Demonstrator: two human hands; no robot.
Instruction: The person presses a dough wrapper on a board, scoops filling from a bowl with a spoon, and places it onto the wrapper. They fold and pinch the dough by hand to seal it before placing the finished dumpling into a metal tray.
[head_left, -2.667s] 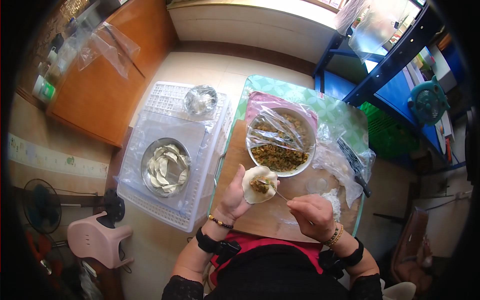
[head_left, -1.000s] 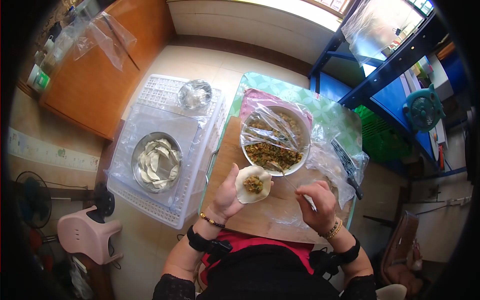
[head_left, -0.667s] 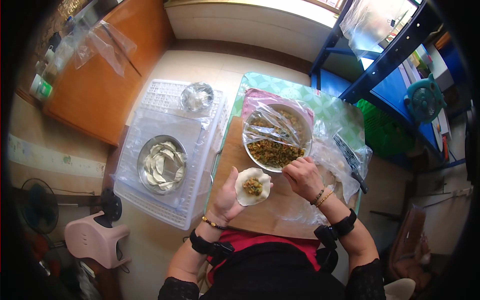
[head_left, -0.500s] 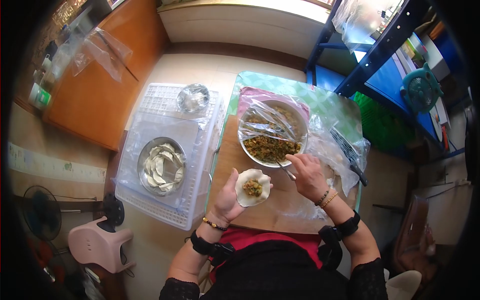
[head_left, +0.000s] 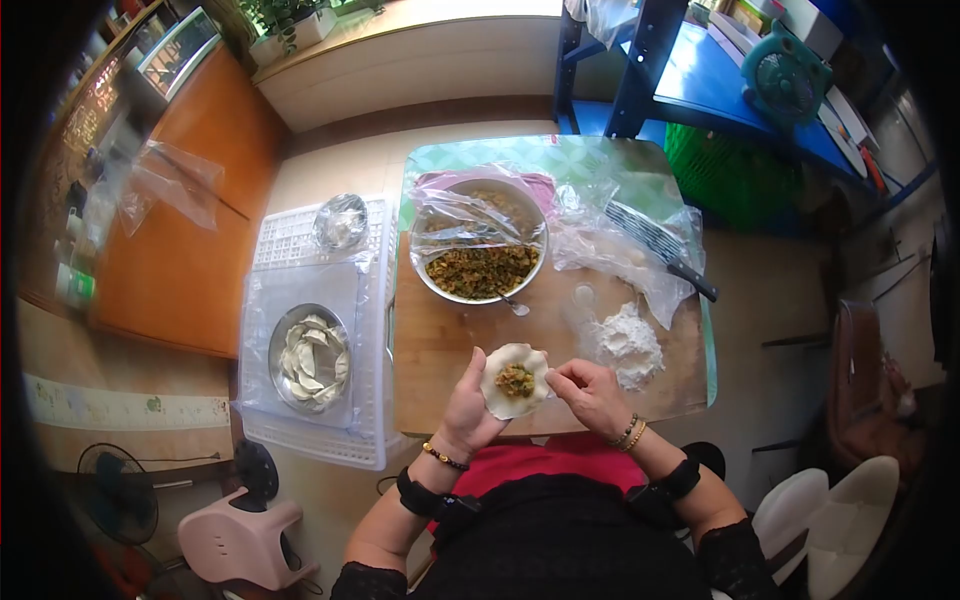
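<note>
1. Left hand (head_left: pixel 472 412) clamps its grip on the wrapper (head_left: pixel 506 405), above the desk's (head_left: pixel 640 152) near edge; right hand (head_left: pixel 597 400) pinches the wrapper's rim.
2. Filling (head_left: pixel 515 380) sits centred; the wrapper is unfolded.
3. Folded dumplings (head_left: pixel 303 358) lie in a bowl (head_left: pixel 277 350).

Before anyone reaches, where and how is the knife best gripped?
The knife is probably best gripped by its black handle, from the person's near right side: the handle points out that way, while the blade lies among plastic.
</note>
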